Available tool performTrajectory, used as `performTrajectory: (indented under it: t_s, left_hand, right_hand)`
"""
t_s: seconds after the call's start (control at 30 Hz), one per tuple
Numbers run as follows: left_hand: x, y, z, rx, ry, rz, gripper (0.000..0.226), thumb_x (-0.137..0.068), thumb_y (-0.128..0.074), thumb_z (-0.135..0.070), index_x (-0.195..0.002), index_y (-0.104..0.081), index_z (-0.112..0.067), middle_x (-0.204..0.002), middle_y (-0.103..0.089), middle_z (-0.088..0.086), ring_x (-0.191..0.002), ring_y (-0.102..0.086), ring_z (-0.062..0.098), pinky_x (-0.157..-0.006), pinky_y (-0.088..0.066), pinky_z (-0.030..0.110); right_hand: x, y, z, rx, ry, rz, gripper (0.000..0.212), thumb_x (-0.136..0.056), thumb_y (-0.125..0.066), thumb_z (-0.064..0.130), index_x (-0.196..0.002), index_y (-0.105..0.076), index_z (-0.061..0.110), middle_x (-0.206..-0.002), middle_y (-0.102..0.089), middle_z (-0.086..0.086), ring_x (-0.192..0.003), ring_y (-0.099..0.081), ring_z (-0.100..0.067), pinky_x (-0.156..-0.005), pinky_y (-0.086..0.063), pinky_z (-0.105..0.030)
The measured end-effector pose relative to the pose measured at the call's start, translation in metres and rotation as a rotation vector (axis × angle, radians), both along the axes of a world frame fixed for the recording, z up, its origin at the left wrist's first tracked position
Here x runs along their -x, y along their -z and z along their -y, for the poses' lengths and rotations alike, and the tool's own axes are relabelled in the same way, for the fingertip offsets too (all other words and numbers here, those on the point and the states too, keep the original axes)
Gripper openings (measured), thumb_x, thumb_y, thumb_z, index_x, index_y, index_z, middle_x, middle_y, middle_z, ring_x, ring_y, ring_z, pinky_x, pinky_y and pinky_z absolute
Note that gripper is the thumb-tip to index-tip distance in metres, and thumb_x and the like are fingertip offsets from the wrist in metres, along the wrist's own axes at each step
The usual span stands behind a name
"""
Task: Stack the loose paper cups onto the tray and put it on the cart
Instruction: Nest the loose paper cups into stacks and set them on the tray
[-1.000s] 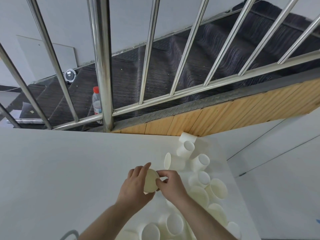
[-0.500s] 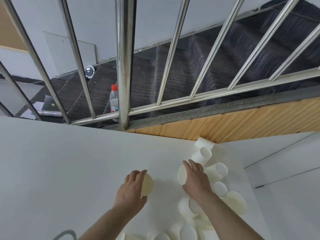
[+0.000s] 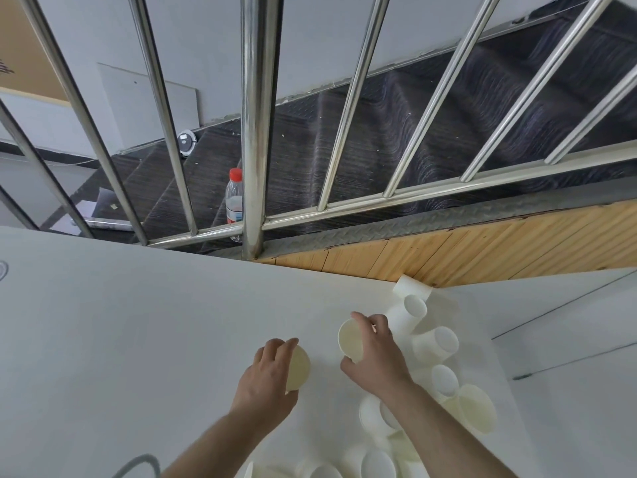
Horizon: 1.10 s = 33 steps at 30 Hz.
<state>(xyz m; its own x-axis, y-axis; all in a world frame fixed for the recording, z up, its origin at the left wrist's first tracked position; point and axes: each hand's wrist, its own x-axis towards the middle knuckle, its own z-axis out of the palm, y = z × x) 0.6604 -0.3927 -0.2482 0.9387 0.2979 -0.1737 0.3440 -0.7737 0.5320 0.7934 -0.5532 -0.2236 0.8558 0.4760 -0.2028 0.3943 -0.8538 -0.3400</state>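
My left hand [image 3: 267, 377] grips a paper cup [image 3: 298, 368] with its mouth facing right, just above the white table [image 3: 138, 322]. My right hand [image 3: 375, 353] holds a second paper cup [image 3: 350, 339] on its side, mouth facing left, a short gap from the first. Several loose white cups [image 3: 434, 346] lie tumbled on the table's right part, from the far edge down to the bottom of the view. No tray or cart is in view.
A steel railing [image 3: 255, 132] stands just beyond the table, with dark carpeted stairs behind it. A water bottle with a red cap [image 3: 234, 198] stands on the stairs. A wooden panel [image 3: 482, 243] runs along the far right. A grey curved object [image 3: 138, 465] shows at the bottom left.
My right hand left the cup held by my left hand, reached right into the loose cups, and now holds one of them. My left hand kept its cup.
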Motion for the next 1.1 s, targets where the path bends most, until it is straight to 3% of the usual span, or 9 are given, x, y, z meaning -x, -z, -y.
performTrajectory:
  t_s: [0.13, 0.3, 0.47, 0.73, 1.1]
  left_hand:
    - [0.001, -0.001, 0.000, -0.014, 0.030, -0.019, 0.076, -0.083, -0.058, -0.029, -0.147, -0.016, -0.031, -0.142, -0.026, -0.008, -0.128, -0.035, 0.016, -0.091, -0.047, 0.025]
    - [0.002, -0.005, -0.001, -0.063, 0.065, -0.020, 0.074, -0.085, -0.057, -0.038, -0.147, -0.018, -0.032, -0.149, -0.019, -0.007, -0.136, -0.026, 0.018, -0.095, -0.044, 0.027]
    - [0.004, -0.010, 0.001, -0.040, 0.046, 0.013, 0.067, -0.084, -0.054, -0.031, -0.145, -0.024, -0.032, -0.142, -0.029, -0.006, -0.129, -0.032, 0.018, -0.092, -0.046, 0.027]
    - [0.017, -0.034, 0.014, 0.002, 0.061, 0.087, 0.062, -0.084, -0.055, -0.026, -0.140, -0.030, -0.036, -0.138, -0.026, -0.001, -0.126, -0.033, 0.022, -0.088, -0.051, 0.029]
    - [0.110, -0.079, 0.007, 0.035, 0.072, 0.186, 0.061, -0.083, -0.056, -0.022, -0.138, -0.032, -0.034, -0.140, -0.024, -0.002, -0.130, -0.029, 0.022, -0.091, -0.050, 0.030]
  right_hand:
    - [0.012, 0.004, -0.004, 0.056, -0.025, -0.090, 0.073, -0.079, -0.066, 0.032, -0.141, -0.028, 0.027, -0.134, -0.029, 0.002, -0.118, -0.046, -0.020, -0.084, -0.048, -0.028]
    - [0.019, 0.004, -0.007, 0.089, -0.077, -0.081, 0.083, -0.082, -0.067, 0.042, -0.149, -0.019, 0.031, -0.143, -0.024, 0.006, -0.132, -0.033, -0.018, -0.092, -0.047, -0.030]
    - [0.029, -0.003, -0.011, 0.037, -0.099, -0.035, 0.061, -0.084, -0.063, 0.028, -0.139, -0.039, 0.032, -0.141, -0.030, 0.008, -0.127, -0.037, -0.018, -0.094, -0.048, -0.031]
    - [0.064, -0.035, 0.000, -0.036, 0.002, 0.050, 0.064, -0.080, -0.067, 0.021, -0.137, -0.042, 0.033, -0.135, -0.029, 0.004, -0.125, -0.040, -0.020, -0.092, -0.049, -0.028]
    - [0.170, -0.077, 0.013, -0.026, 0.064, 0.120, 0.063, -0.081, -0.063, 0.019, -0.138, -0.039, 0.033, -0.135, -0.024, 0.005, -0.126, -0.037, -0.018, -0.087, -0.049, -0.025]
